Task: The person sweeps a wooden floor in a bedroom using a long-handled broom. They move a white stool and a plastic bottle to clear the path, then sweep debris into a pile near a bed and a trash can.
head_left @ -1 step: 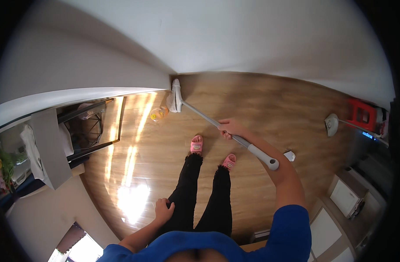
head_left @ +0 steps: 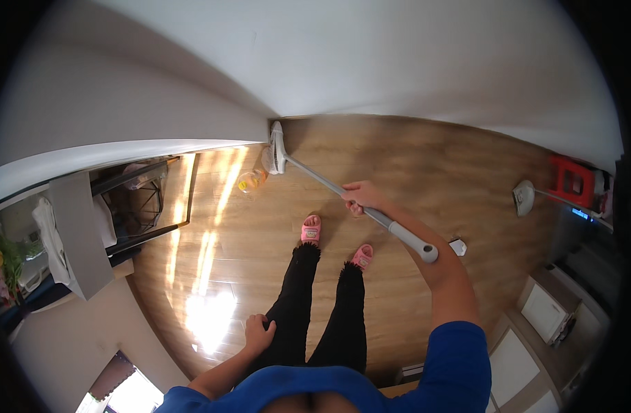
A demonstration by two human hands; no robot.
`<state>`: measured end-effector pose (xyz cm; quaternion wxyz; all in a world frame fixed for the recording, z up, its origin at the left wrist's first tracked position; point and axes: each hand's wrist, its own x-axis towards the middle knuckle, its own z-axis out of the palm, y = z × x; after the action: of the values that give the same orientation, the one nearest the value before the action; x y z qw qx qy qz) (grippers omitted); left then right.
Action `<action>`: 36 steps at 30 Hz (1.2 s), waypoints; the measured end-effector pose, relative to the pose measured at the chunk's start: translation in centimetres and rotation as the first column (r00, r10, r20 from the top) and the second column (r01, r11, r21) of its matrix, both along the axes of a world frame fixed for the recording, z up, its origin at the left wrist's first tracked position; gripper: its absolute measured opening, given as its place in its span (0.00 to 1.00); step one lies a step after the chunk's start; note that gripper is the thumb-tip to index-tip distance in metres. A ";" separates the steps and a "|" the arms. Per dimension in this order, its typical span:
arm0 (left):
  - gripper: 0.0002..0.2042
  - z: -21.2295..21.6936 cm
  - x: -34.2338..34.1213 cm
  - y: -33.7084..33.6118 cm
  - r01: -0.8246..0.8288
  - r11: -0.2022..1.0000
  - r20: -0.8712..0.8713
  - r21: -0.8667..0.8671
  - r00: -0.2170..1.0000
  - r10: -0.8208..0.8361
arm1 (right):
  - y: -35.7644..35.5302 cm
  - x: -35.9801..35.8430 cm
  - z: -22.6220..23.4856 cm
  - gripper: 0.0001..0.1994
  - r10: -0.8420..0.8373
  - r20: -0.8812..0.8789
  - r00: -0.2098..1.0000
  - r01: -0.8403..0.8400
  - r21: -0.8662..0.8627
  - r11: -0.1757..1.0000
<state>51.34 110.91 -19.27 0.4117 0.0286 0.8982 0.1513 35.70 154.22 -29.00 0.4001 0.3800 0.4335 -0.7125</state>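
My right hand (head_left: 357,197) is closed around the middle of a broom's grey handle (head_left: 315,177). The broom's white head (head_left: 277,147) lies on the floor against the wall corner, its pale bristles facing left. A thick light-grey grip (head_left: 413,243) ends the handle above my right forearm. Just left of the bristles, a clear bottle (head_left: 252,181) with orange contents and a yellow cap lies on its side; whether the bristles touch it I cannot tell. Against my left thigh rests my left hand (head_left: 259,334), fingers loosely curled, partly hidden, with nothing seen in them.
My feet stand on the wood floor (head_left: 412,165) in pink slippers (head_left: 310,229). A small white object (head_left: 457,247) lies at right. Farther right are a white long-handled tool's head (head_left: 524,198) and a red stool (head_left: 570,180). A grey shelf unit (head_left: 88,234) stands at left, cabinets (head_left: 544,313) at lower right.
The broom has shifted slightly away from me, its head closer to the corner and its grip end a little higher in view. My left hand stays on my thigh.
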 end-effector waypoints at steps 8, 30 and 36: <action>0.11 -0.5 0.7 -1.3 -0.087 0.996 0.013 -0.020 0.996 0.088 | -1.2 3.5 2.8 0.15 -0.179 0.068 0.982 0.181 -0.025 0.983; 0.08 -1.5 -2.1 -1.0 -0.043 0.999 0.018 0.032 0.999 0.042 | -5.8 15.0 7.8 0.17 -0.539 -0.010 0.842 0.532 0.184 0.827; 0.08 -1.7 -2.3 -0.2 0.046 0.999 -0.003 0.024 0.999 -0.046 | -6.5 15.4 4.3 0.24 -0.378 0.031 0.925 0.379 -0.008 0.926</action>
<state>49.03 110.72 -20.96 0.4136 0.0544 0.8959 0.1527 51.11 147.68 -24.73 0.2640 0.4638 0.3413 -0.7738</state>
